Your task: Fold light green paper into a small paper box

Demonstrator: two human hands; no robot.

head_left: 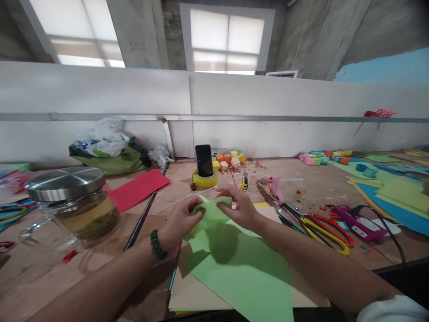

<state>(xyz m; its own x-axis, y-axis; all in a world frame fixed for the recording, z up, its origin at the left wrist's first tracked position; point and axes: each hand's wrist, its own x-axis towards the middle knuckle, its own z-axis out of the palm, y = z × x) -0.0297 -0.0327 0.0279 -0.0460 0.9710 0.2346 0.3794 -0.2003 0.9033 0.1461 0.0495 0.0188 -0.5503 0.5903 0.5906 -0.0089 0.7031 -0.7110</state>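
Both my hands pinch a folded piece of light green paper, held a little above the work surface. My left hand, with a green bead bracelet at the wrist, grips its left side. On the paper's right side my right hand closes thumb and fingers around the edge. Below lies a flat green sheet on a stack of beige paper. The paper's underside and some fingertips are hidden.
Left stand a glass tea mug and a red sheet. Ahead, a phone leans on a tape roll. To the right lie a pink glue gun, scissors, a purple device and coloured paper.
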